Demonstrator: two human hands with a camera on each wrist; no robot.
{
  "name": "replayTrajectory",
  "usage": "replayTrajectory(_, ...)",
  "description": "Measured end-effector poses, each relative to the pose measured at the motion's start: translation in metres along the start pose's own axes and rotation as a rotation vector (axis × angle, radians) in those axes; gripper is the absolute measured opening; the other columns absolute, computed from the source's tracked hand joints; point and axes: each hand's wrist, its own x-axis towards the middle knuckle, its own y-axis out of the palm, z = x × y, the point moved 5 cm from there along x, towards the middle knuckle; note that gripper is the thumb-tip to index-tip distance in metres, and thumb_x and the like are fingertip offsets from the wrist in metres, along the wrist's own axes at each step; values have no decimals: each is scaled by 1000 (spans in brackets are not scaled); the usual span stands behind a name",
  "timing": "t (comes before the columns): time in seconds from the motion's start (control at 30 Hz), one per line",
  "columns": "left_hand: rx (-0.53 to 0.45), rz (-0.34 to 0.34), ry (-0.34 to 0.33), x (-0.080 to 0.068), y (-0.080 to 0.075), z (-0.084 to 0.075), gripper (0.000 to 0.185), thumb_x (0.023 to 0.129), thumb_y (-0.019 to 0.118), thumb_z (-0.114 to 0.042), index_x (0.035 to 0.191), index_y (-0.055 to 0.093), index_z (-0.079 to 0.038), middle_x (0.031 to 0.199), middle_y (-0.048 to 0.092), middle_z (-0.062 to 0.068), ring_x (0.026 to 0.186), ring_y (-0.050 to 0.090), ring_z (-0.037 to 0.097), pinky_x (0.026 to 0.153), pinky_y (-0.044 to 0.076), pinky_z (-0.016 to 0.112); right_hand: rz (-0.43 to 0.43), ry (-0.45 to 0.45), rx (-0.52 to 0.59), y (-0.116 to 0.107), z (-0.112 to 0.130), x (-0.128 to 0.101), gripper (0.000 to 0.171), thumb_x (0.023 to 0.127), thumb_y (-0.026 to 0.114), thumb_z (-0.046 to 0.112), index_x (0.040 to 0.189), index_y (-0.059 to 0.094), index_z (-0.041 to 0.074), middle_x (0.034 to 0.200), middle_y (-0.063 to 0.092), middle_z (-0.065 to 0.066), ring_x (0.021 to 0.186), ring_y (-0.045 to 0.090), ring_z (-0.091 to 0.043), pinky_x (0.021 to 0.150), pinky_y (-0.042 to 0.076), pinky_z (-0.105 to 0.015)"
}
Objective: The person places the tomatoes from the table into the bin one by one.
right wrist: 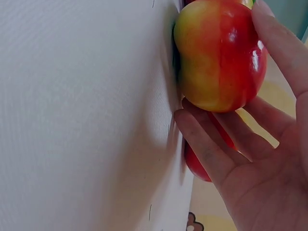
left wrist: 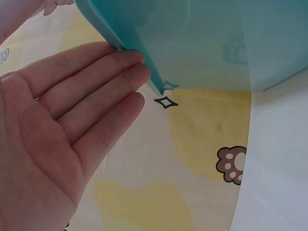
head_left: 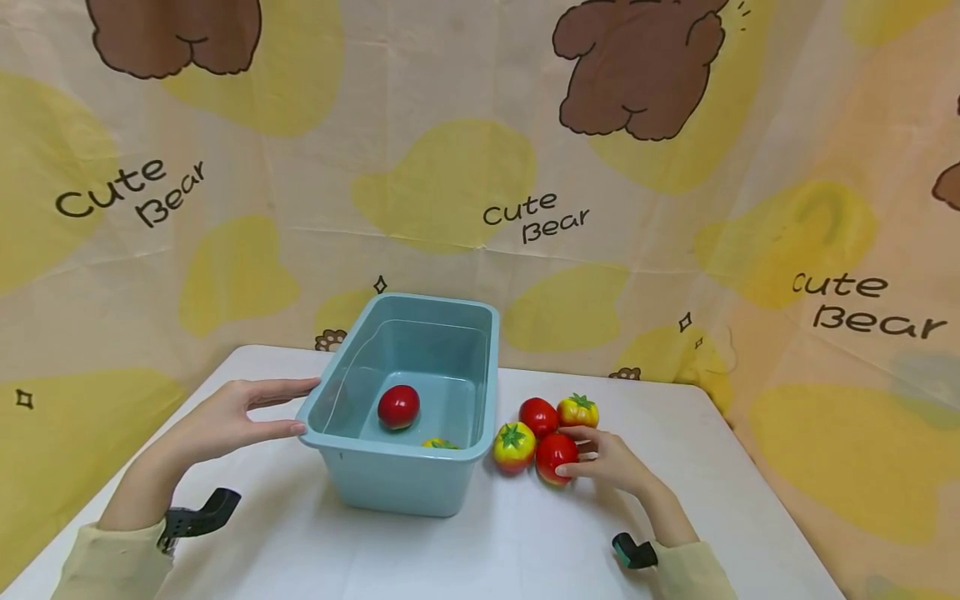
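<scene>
My left hand (head_left: 225, 421) rests against the left side of a light blue plastic bin (head_left: 397, 483), with straight fingers at the rim and the thumb at its near corner. In the left wrist view the fingertips (left wrist: 137, 72) meet the outside of the rim. To the right of the bin, my right hand (head_left: 611, 460) holds a glossy red tomato (head_left: 556, 458) between thumb and fingers, low at the table. In the right wrist view this tomato (right wrist: 219, 57) shows a yellow underside, with the thumb over it and fingers beneath.
Beside the held tomato sit another red tomato (head_left: 537, 416) and two yellow-red ones with green tops, one near (head_left: 513, 450) and one far (head_left: 578, 410). Inside the bin lie a red tomato (head_left: 399, 407) and a partly hidden yellow-green one (head_left: 440, 444). A printed cloth (head_left: 435, 183) hangs behind the white table (head_left: 390, 558).
</scene>
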Motion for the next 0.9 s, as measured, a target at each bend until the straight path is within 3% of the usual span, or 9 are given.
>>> replayTrajectory(0.5, 11, 4, 0, 1, 0, -3, 58, 82, 73, -39, 134, 55, -21, 129, 61, 6, 119, 55, 37, 89, 46, 61, 7, 22, 21, 3, 0, 2, 66, 74, 80, 37, 130, 55, 15, 120, 61, -8, 101, 59, -22, 83, 55, -37)
replayTrajectory(0.9, -11, 4, -3, 0, 0, -3, 57, 82, 73, -39, 134, 55, -24, 130, 61, 4, 119, 55, 37, 90, 46, 62, -3, 38, 24, 3, -1, 1, 66, 74, 80, 37, 131, 55, 15, 121, 60, -9, 102, 59, -23, 83, 55, -37)
